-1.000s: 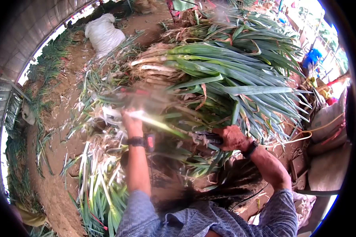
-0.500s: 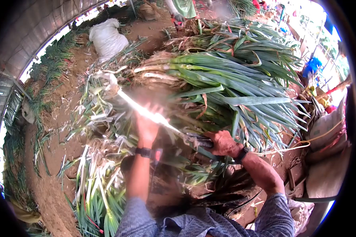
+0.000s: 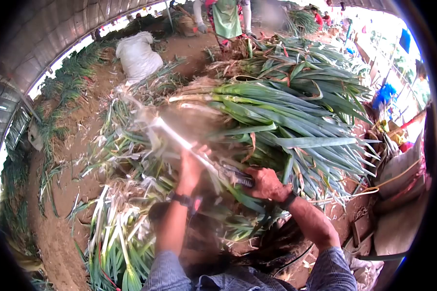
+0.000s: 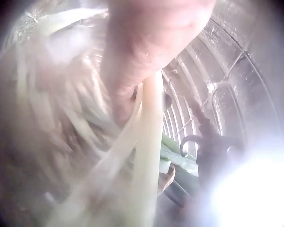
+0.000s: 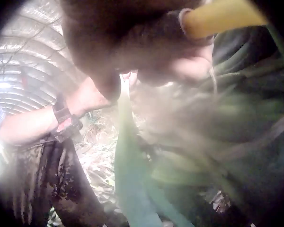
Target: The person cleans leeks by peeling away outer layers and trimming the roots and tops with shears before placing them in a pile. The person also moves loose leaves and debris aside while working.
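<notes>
My left hand (image 3: pixel 192 167) holds a long green onion (image 3: pixel 174 135) by its white shank, fingertips showing beyond the stalk. In the left wrist view, the pale stalk (image 4: pixel 149 156) passes close by the fingers. Loose outer skins blur at its root end, up and left. My right hand (image 3: pixel 266 183) grips the black handle of an air gun (image 3: pixel 235 175), its metal front end beside the stalk. A yellow hose (image 5: pixel 225 19) shows at that hand in the right wrist view. Green leaves (image 5: pixel 132 175) trail below this hand.
A big pile of green onions (image 3: pixel 296 106) lies ahead and right. Paler, cleaned-looking onions (image 3: pixel 119 242) lie to the left of my legs, near scattered peelings (image 3: pixel 126 145). A white sack (image 3: pixel 138 58) sits farther back. Another person (image 3: pixel 226 19) stands beyond the pile.
The onion's root end first swung up, and my left hand shifted right along the stalk. The right hand with the air gun came slightly left. The view tilted up, showing more of the person ahead.
</notes>
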`<state>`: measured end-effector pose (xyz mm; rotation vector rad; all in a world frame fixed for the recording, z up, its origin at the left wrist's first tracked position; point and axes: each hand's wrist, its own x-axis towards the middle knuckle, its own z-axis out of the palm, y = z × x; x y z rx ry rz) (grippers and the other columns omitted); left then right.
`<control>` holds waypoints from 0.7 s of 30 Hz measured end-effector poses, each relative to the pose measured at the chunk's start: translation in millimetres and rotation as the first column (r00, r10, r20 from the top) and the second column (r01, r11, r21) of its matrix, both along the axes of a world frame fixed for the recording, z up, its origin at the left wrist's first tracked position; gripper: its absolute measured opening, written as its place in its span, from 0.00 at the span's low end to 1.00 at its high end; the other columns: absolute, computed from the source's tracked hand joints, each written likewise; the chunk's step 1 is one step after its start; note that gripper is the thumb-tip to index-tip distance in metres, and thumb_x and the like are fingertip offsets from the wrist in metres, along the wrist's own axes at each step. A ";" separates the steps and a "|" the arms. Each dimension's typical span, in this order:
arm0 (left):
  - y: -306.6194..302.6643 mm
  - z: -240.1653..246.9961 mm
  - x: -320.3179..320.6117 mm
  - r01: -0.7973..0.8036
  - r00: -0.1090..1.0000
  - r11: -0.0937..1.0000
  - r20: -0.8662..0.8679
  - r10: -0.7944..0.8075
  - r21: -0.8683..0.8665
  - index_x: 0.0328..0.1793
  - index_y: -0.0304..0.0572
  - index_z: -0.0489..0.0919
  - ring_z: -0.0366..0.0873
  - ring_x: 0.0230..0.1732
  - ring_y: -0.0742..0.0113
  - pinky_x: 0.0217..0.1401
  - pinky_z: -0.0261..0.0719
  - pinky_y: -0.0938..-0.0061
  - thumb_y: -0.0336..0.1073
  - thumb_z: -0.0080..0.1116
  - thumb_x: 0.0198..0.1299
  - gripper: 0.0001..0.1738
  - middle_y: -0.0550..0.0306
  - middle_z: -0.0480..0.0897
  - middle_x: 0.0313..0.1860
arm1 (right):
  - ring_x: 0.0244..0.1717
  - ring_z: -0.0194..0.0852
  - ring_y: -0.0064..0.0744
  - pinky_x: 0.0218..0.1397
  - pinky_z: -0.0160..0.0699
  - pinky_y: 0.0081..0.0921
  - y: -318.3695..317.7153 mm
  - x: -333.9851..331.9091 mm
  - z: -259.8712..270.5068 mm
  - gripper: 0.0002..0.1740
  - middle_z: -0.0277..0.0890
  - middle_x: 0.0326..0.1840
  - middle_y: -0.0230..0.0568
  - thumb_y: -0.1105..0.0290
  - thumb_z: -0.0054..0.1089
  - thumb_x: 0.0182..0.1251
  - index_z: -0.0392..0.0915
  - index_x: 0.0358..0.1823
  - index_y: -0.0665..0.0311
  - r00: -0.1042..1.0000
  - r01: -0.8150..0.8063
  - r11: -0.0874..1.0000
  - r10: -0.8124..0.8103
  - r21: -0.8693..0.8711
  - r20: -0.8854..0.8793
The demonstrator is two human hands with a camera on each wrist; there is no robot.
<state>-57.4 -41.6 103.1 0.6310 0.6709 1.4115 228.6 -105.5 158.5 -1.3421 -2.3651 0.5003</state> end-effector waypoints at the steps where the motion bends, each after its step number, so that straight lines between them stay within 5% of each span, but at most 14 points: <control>1: 3.5 -7.7 -4.2 -0.042 0.995 0.999 -0.095 0.039 -0.029 0.68 0.50 0.73 0.79 0.63 0.56 0.54 0.82 0.53 0.66 0.45 0.72 0.33 0.49 0.79 0.64 | 0.41 0.84 0.58 0.46 0.84 0.48 2.1 3.4 -4.0 0.30 0.84 0.38 0.55 0.52 0.73 0.52 0.82 0.54 0.61 1.000 -0.029 0.999 0.029 -0.038 0.010; 4: 5.4 -13.0 -11.1 -0.385 0.879 0.899 -0.379 0.289 -0.207 0.56 0.43 0.83 0.78 0.52 0.70 0.47 0.82 0.68 0.56 0.62 0.68 0.24 0.58 0.85 0.48 | 0.41 0.84 0.58 0.46 0.83 0.49 4.2 15.7 -25.7 0.30 0.84 0.37 0.55 0.51 0.73 0.52 0.82 0.54 0.60 0.974 -0.071 0.995 0.084 -0.067 0.208; 6: 14.4 -25.2 -23.2 -0.604 0.616 0.796 -0.653 0.441 -0.032 0.50 0.46 0.86 0.75 0.49 0.74 0.42 0.77 0.74 0.57 0.62 0.68 0.23 0.61 0.84 0.44 | 0.42 0.85 0.56 0.49 0.84 0.48 -1.1 24.5 -31.5 0.32 0.85 0.38 0.53 0.50 0.73 0.51 0.82 0.56 0.58 0.981 -0.063 0.998 0.064 -0.013 0.181; 9: 20.5 -35.2 -47.3 -0.646 0.469 0.763 -0.771 0.431 0.034 0.46 0.43 0.87 0.76 0.37 0.72 0.37 0.75 0.74 0.60 0.58 0.70 0.26 0.63 0.82 0.40 | 0.45 0.85 0.54 0.51 0.84 0.46 -8.0 34.1 -24.6 0.33 0.86 0.41 0.52 0.49 0.74 0.50 0.82 0.58 0.57 0.964 -0.013 0.997 0.034 -0.080 0.263; 10: 17.1 -26.5 -50.7 -0.582 0.594 0.809 -0.636 0.492 0.082 0.48 0.42 0.84 0.73 0.29 0.71 0.33 0.78 0.68 0.60 0.55 0.72 0.27 0.65 0.78 0.33 | 0.46 0.85 0.53 0.52 0.84 0.45 -7.2 39.1 -34.7 0.34 0.86 0.42 0.52 0.49 0.74 0.50 0.82 0.58 0.56 0.959 -0.005 0.996 0.030 -0.088 0.281; 12: 8.5 5.6 -52.3 -0.530 0.845 0.826 -0.206 0.494 -0.191 0.48 0.42 0.80 0.71 0.26 0.70 0.27 0.79 0.63 0.60 0.52 0.73 0.26 0.65 0.72 0.27 | 0.47 0.86 0.52 0.54 0.84 0.44 -3.5 49.6 -53.8 0.34 0.86 0.44 0.51 0.49 0.74 0.50 0.82 0.59 0.55 0.958 -0.003 0.997 0.027 -0.081 0.286; 14: 6.4 30.1 -71.6 -0.669 0.742 0.725 -0.111 0.661 -0.163 0.38 0.46 0.73 0.68 0.18 0.70 0.20 0.75 0.66 0.58 0.52 0.73 0.23 0.65 0.67 0.21 | 0.48 0.86 0.51 0.55 0.85 0.43 -0.2 59.2 -67.2 0.34 0.86 0.46 0.51 0.49 0.73 0.50 0.82 0.60 0.53 0.966 -0.008 0.998 0.022 -0.055 0.258; 15: 32.7 -0.4 -125.6 -0.694 0.720 0.712 -0.107 0.686 -0.105 0.33 0.50 0.70 0.64 0.14 0.70 0.17 0.73 0.67 0.54 0.50 0.74 0.21 0.67 0.64 0.16 | 0.50 0.85 0.51 0.57 0.84 0.43 1.4 59.6 -63.3 0.34 0.86 0.49 0.48 0.50 0.73 0.50 0.82 0.61 0.51 0.959 0.056 0.986 -0.009 -0.159 0.284; 16: 11.8 60.0 -112.7 -0.785 0.619 0.614 -0.085 0.781 -0.080 0.30 0.52 0.69 0.60 0.10 0.71 0.14 0.70 0.69 0.52 0.49 0.74 0.20 0.69 0.61 0.13 | 0.51 0.85 0.51 0.58 0.83 0.43 0.0 58.6 -53.6 0.34 0.86 0.49 0.48 0.50 0.73 0.50 0.82 0.61 0.51 0.960 0.094 0.979 -0.041 -0.180 0.278; 17: 6.0 73.2 -148.1 -0.765 0.631 0.642 -0.150 0.761 0.038 0.33 0.50 0.67 0.66 0.18 0.74 0.18 0.72 0.71 0.49 0.50 0.76 0.19 0.67 0.68 0.22 | 0.51 0.84 0.51 0.59 0.83 0.43 -4.1 56.0 -38.7 0.34 0.86 0.49 0.48 0.50 0.73 0.50 0.82 0.61 0.51 0.960 0.133 0.971 -0.076 -0.201 0.271; 20: -19.0 156.8 -212.3 -0.806 0.446 0.526 -0.306 0.841 0.272 0.44 0.45 0.73 0.66 0.15 0.76 0.16 0.67 0.77 0.56 0.49 0.76 0.21 0.67 0.68 0.20 | 0.53 0.84 0.50 0.61 0.81 0.43 -6.0 57.3 -36.9 0.34 0.86 0.49 0.48 0.49 0.73 0.50 0.83 0.59 0.52 0.939 0.207 0.956 -0.135 -0.206 0.317; 21: -24.4 172.5 -250.9 -0.741 0.242 0.459 -0.441 0.864 0.491 0.42 0.44 0.75 0.68 0.17 0.77 0.17 0.68 0.77 0.59 0.49 0.75 0.25 0.65 0.71 0.22 | 0.53 0.84 0.50 0.61 0.81 0.43 -7.3 56.5 -27.0 0.34 0.86 0.49 0.48 0.49 0.73 0.49 0.83 0.59 0.52 0.935 0.201 0.957 -0.123 -0.211 0.334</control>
